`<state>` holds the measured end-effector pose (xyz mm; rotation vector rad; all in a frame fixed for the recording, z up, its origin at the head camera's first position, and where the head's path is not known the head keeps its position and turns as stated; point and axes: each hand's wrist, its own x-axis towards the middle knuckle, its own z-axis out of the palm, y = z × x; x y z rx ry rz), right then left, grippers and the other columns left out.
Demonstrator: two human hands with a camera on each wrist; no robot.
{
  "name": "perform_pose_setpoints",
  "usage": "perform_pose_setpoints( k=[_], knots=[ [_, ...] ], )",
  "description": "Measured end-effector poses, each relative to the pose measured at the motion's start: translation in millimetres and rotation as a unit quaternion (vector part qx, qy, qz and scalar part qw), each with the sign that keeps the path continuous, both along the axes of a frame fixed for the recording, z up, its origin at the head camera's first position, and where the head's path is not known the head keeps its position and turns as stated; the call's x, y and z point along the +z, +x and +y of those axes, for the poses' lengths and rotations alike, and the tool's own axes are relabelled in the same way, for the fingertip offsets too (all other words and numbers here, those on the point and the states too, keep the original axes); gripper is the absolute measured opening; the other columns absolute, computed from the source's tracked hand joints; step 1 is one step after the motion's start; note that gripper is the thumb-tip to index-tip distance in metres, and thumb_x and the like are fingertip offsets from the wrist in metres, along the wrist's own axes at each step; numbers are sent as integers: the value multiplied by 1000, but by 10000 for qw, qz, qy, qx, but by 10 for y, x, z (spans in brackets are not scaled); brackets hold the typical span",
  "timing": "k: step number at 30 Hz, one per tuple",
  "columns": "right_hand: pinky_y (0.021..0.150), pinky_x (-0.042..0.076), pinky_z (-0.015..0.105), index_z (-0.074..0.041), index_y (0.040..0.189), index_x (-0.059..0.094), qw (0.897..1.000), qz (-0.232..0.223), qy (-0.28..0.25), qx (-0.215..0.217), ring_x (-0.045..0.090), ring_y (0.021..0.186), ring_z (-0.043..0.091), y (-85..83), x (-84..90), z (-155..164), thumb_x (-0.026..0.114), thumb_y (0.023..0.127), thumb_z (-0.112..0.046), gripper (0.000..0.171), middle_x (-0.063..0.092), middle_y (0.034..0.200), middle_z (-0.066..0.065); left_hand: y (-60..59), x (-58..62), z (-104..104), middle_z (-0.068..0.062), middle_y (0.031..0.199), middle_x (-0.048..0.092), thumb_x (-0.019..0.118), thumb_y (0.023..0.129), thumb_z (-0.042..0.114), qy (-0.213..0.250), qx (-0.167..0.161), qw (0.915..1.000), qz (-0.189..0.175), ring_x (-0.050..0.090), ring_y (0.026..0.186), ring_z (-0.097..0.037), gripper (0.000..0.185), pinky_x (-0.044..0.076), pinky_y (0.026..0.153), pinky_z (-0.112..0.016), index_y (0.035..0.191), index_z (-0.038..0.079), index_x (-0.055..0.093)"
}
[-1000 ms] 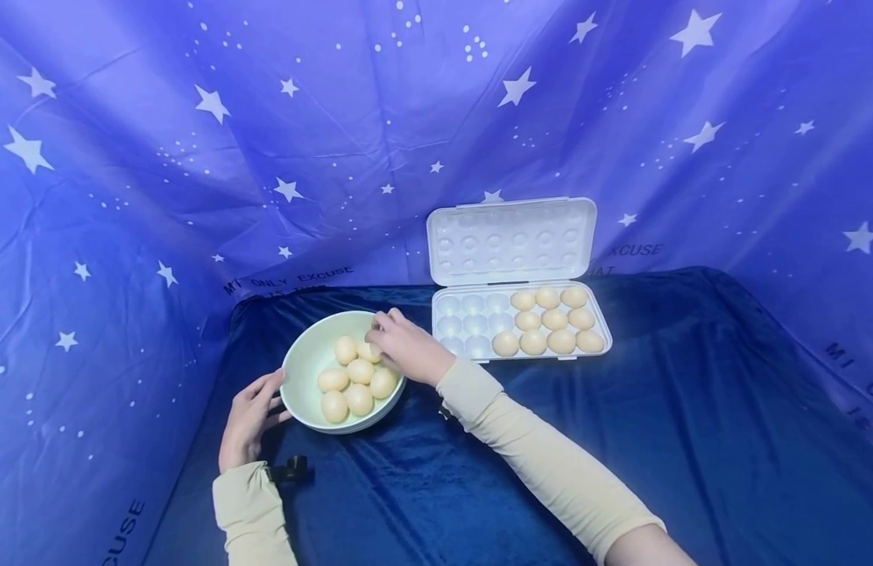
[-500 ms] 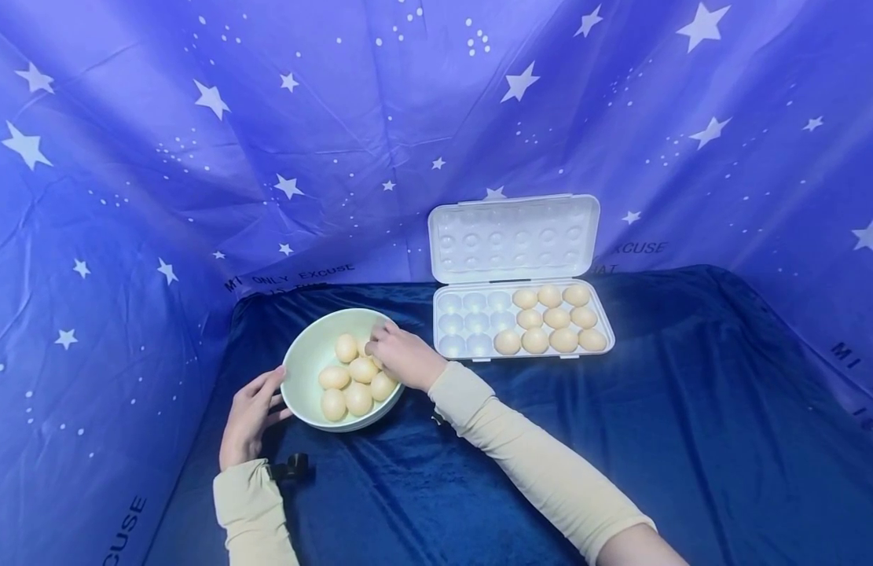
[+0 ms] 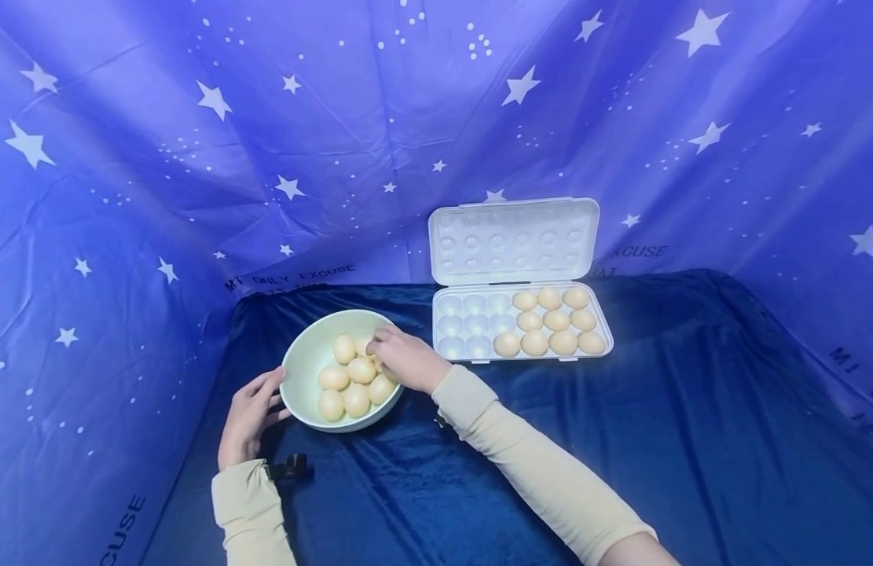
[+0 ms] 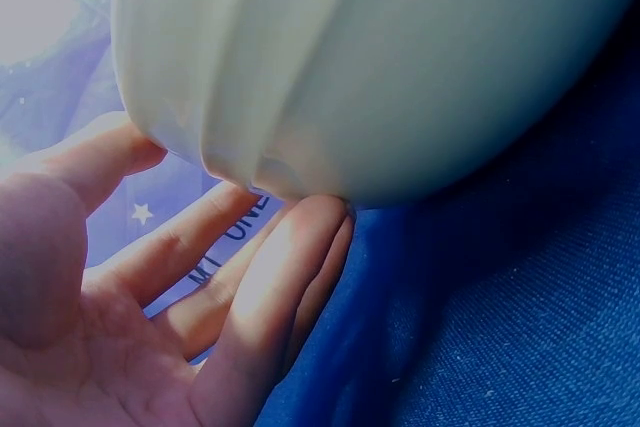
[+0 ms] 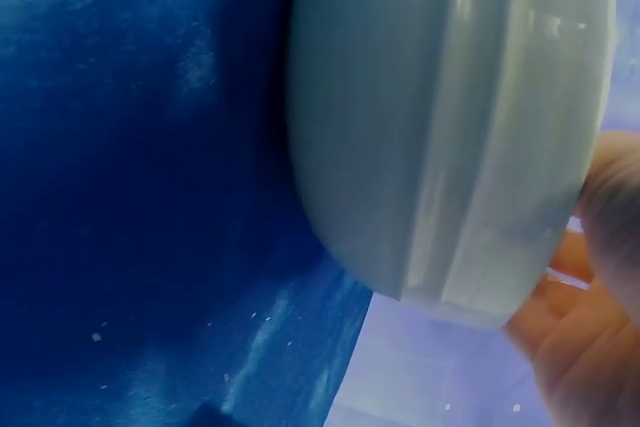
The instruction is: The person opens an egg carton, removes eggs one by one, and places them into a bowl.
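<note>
A pale green bowl with several light-brown eggs in it stands on the blue cloth, left of the middle in the head view. My left hand touches the bowl's left outer side; in the left wrist view, thumb and fairly straight fingertips rest against its rim and ridged wall. My right hand reaches over the right rim, its bent fingers down at an egg near the far side. The back of this hand hides the fingertips, so any grip is unclear. The right wrist view shows mainly the bowl's outside.
A white egg box lies right of the bowl, its lid raised. Several eggs fill its right part; bare hollows are on the left. A purple star-printed curtain hangs behind the blue cloth.
My right hand has shifted slightly nearer and lower over the bowl's right side, its fingers moving among the eggs. The left hand and the egg box look unchanged.
</note>
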<state>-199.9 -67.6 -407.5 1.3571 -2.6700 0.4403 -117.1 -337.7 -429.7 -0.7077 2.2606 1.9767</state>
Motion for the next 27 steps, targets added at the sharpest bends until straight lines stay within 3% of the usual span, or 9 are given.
perform_pose_setpoints(
  k=[8,17,27],
  knots=[
    [94,53,29,-7,113,69,9982,74,-602,-42,56,109,21,45,1,146,63,93,-6,21,64,112,6,15,23,-4,1,120,59,62,95,51,-68,-4,9999,-88,65,84,2,71,61,75,-23,142,0,48],
    [89,52,31,-3,109,69,9936,98,-1129,-32,54,99,21,99,-5,417,65,91,-1,19,63,107,7,9,5,5,5,114,61,62,96,49,-15,2,10000,-96,66,84,2,69,61,76,-24,142,0,48],
    [93,54,34,-5,111,69,9912,2,-1217,-517,57,106,22,120,-11,746,68,90,-3,21,63,110,6,12,-2,6,11,106,61,63,95,49,-10,29,10000,-58,66,84,1,69,62,75,-24,141,0,49]
  ],
)
